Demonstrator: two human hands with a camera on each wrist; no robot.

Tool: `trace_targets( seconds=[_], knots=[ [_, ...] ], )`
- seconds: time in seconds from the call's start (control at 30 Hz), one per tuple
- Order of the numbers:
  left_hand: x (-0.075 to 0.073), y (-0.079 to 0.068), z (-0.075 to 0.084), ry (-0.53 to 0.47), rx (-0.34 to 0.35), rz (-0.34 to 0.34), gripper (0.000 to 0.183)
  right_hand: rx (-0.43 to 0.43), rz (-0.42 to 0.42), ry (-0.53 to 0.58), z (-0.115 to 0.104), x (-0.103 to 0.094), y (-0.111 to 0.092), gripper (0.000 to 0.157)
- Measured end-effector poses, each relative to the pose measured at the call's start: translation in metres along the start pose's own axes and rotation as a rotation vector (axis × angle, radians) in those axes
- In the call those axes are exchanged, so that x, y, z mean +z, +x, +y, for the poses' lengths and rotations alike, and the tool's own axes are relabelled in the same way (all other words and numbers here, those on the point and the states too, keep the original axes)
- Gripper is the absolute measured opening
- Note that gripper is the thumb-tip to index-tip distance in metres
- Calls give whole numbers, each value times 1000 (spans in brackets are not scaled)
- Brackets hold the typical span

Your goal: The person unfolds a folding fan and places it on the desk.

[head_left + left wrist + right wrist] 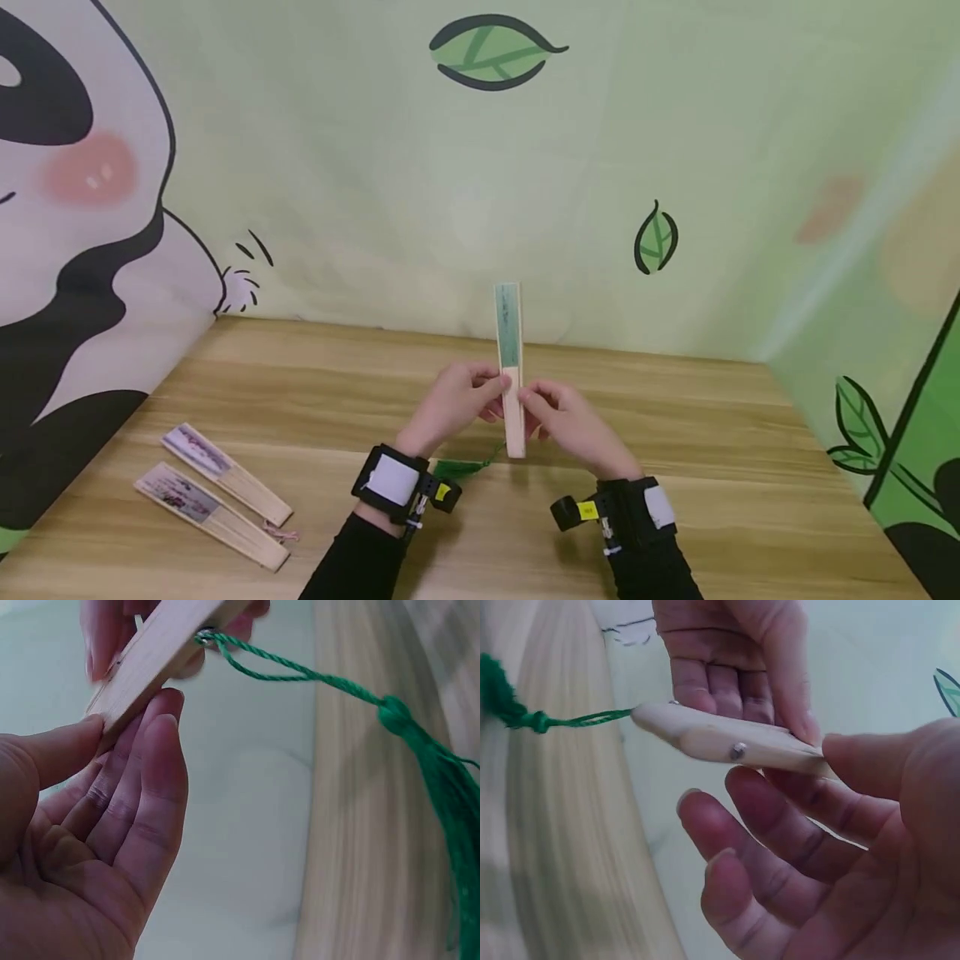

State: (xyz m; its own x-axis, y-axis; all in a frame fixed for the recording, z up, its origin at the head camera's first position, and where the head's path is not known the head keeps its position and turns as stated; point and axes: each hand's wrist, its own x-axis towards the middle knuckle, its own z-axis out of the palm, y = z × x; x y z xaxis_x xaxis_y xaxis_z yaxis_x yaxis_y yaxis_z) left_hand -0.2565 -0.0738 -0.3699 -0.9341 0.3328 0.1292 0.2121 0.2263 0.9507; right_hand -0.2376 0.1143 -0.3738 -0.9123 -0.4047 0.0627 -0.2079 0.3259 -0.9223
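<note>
A folded hand fan [508,325] stands upright above the wooden table, its leaf teal and its ribs pale wood. My left hand [467,396] pinches its left edge between thumb and fingers. From the other side my right hand [562,412] pinches the fan at about the same height. Near the fan's lower end a metal rivet [738,751] shows in the right wrist view. A green tassel [442,787] hangs from a cord looped there, and in the head view it trails to the left, close over the table.
Two more folded fans, the upper one [225,473] and the lower one [210,517], lie side by side at the table's left, with a pink tassel [281,531] by their ends. Behind the wooden table [750,467] rises a green printed backdrop [360,167].
</note>
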Motion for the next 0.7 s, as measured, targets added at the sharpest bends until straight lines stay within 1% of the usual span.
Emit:
trace_targets(
  seconds=[0.13, 0.27, 0.3, 0.33, 0.5, 0.53, 0.7],
  knots=[
    [10, 6, 6, -18, 11, 14, 21, 21, 80, 11, -4, -8, -1, 30],
    [16, 8, 13, -54, 9, 41, 22, 42, 167, 33, -11, -13, -3, 29],
    [16, 6, 18, -61, 10, 45, 22, 44, 178, 35, -18, -14, -6, 28],
    [17, 7, 19, -64, 11, 49, 22, 48, 191, 38, -19, -14, -6, 28],
    [18, 8, 18, -89, 9, 57, 22, 63, 219, 57, -24, -17, -7, 29],
    [19, 11, 14, -98, 10, 52, 22, 62, 228, 60, -20, -18, -6, 30],
    [21, 12, 17, -125, 10, 11, 23, 65, 266, 65, -20, -22, -9, 29]
  ],
)
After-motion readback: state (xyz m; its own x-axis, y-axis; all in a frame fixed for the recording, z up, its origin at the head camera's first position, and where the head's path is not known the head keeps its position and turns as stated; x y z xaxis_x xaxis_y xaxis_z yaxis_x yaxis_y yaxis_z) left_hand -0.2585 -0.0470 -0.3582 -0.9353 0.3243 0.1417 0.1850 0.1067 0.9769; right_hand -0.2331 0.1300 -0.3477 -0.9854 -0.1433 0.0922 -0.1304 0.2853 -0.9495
